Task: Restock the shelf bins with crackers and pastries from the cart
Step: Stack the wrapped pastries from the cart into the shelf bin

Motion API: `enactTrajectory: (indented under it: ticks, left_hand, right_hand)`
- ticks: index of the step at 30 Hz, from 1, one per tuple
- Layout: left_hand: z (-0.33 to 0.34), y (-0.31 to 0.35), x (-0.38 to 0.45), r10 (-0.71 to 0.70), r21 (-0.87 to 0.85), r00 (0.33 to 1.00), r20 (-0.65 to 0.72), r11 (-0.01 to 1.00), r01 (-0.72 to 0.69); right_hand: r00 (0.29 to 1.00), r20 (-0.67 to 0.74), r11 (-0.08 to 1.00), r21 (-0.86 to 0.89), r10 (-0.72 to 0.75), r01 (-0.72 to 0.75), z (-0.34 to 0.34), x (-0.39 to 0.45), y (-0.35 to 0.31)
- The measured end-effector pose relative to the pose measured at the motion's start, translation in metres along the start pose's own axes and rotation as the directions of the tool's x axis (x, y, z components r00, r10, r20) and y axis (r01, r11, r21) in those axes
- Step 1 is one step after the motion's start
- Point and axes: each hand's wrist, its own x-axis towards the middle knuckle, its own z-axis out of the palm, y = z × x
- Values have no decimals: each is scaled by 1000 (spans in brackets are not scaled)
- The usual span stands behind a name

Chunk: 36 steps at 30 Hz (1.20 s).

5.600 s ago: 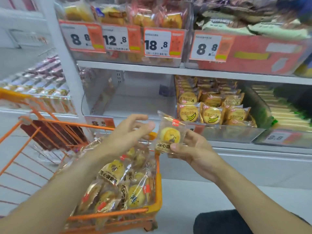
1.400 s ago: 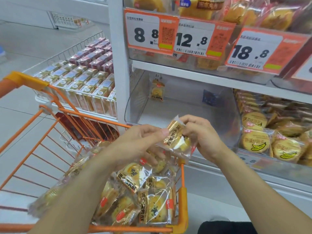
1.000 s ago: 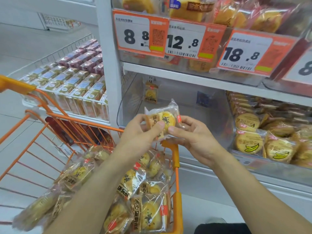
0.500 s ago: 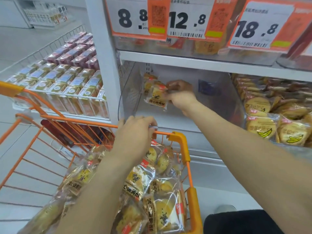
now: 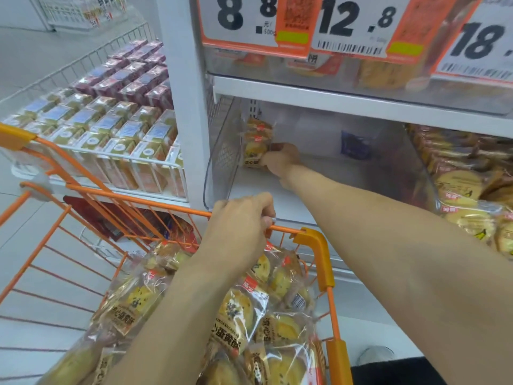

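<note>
My right hand [image 5: 280, 159] reaches deep into the clear shelf bin [image 5: 319, 190] and holds a wrapped yellow pastry [image 5: 254, 152] upright at the bin's back left corner. Another wrapped pastry [image 5: 258, 126] stands just behind it against the back wall. My left hand [image 5: 241, 226] grips the orange top rail of the cart [image 5: 313, 240]. A heap of the same clear-wrapped yellow pastries [image 5: 236, 315] fills the cart below my left arm.
The neighbouring bin on the right holds banana-print pastry packs [image 5: 466, 207]. Price tags [image 5: 347, 23] hang on the shelf above the bin. A wire rack of small boxed goods [image 5: 111, 120] stands to the left, behind the cart. A white upright post [image 5: 186, 107] borders the bin.
My right hand has pushed the pastry further back into the bin's left corner, beside the one standing there. My left hand has stayed on the cart rail. The camera has moved closer.
</note>
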Motion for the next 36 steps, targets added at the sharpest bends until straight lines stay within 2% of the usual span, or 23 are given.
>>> enactTrajectory:
  ticks: [3, 6, 9, 12, 14, 17, 20, 23, 26, 29, 32, 36]
  left_hand:
    - [0, 0, 0, -4, 8, 1000, 9, 1000, 4]
    - [-1, -1, 0, -2, 9, 1000, 25, 1000, 1]
    - [-1, 0, 0, -15, 12, 999, 50, 1000, 14]
    - [-2, -2, 0, 0, 1, 996, 92, 1000, 0]
    - [-8, 0, -3, -15, -36, 993, 117, 999, 19]
    - [-24, 6, -12, -21, -122, 997, 70, 992, 30]
    - [-38, 8, -24, -6, -147, 999, -31, 989, 1]
    - [-41, -2, -38, -76, -53, 997, -22, 996, 74]
    - [-31, -12, -55, -168, 164, 977, 135, 976, 145]
    - [-22, -10, -66, -221, 256, 950, 219, 953, 163]
    - [-17, -3, -74, -247, 343, 927, 281, 928, 143]
    - [-11, -7, -85, -216, 336, 914, 343, 937, 95]
  right_hand:
    - [1000, 18, 998, 62, 1, -2, -2, -1, -3]
    - [997, 55, 987, 146, 56, -64, -9, 0, -3]
    - [994, -54, 993, 78, 94, -90, -17, -2, -10]
    - [990, -128, 997, 58, 50, -42, -30, -17, -22]
    - [994, -106, 994, 108, -6, 17, -41, -44, -32]
    - [975, -44, 969, 107, -218, 221, -60, -104, -41]
    - [914, 134, 923, 86, -384, 375, -74, -162, -35]
    - [778, 340, 780, -170, -528, 603, -81, -202, -17]
    - [698, 490, 543, -441, -521, 715, -75, -214, 6]
    - [726, 527, 368, -632, -441, 682, -65, -220, 25]
    - [789, 491, 341, -718, -370, 607, -56, -229, 32]
    - [813, 438, 325, -760, -385, 563, -45, -234, 29]
